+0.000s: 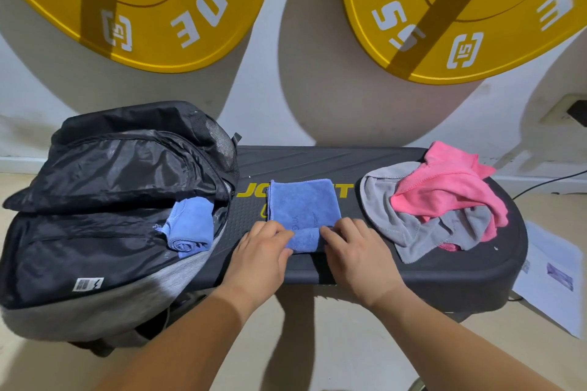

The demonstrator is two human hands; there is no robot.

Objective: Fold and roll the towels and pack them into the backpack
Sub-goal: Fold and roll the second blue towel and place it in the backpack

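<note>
A folded blue towel (301, 203) lies in the middle of the black step platform (413, 276), its near end curled into a roll. My left hand (263, 247) grips the left end of that roll and my right hand (349, 247) grips the right end. The black and grey backpack (104, 200) lies open at the left. A rolled blue towel (190, 225) sits inside its opening. At the right of the platform a crumpled pink towel (451, 190) lies on top of a crumpled grey towel (413, 232).
Two large yellow weight plates (143, 3) (470, 9) hang on the white wall behind. Papers (552, 276) lie on the floor at the right of the platform. A wall socket with a plug (568, 109) and a black cable (546, 182) are at the far right.
</note>
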